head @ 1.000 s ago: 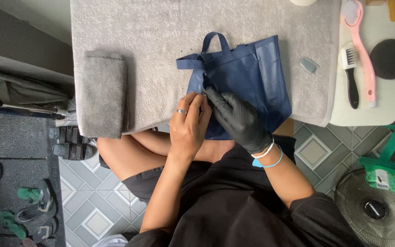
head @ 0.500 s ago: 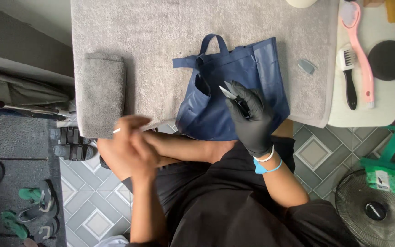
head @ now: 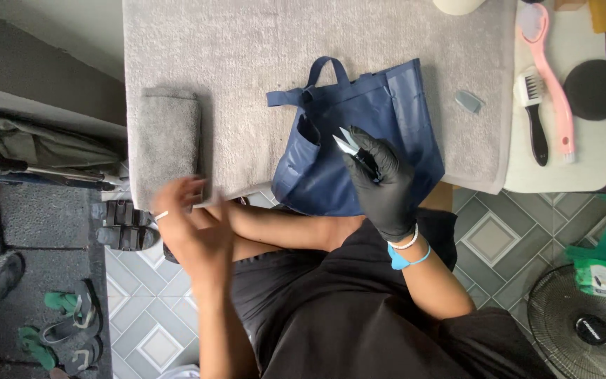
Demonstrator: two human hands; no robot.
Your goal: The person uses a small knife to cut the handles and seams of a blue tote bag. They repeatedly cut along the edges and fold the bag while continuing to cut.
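One gloved right hand [head: 381, 184] pinches small snips [head: 351, 147] over the blue bag [head: 387, 105]; steadying the fabric seems wise while the blurred left hand [head: 189, 224] hangs spread off the bench [head: 247, 56].

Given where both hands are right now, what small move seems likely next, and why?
Probably the left hand comes back to the navy bag. It is off to the side by the folded grey towel, while the gloved right hand poises thread snips over the bag, which nothing holds steady.
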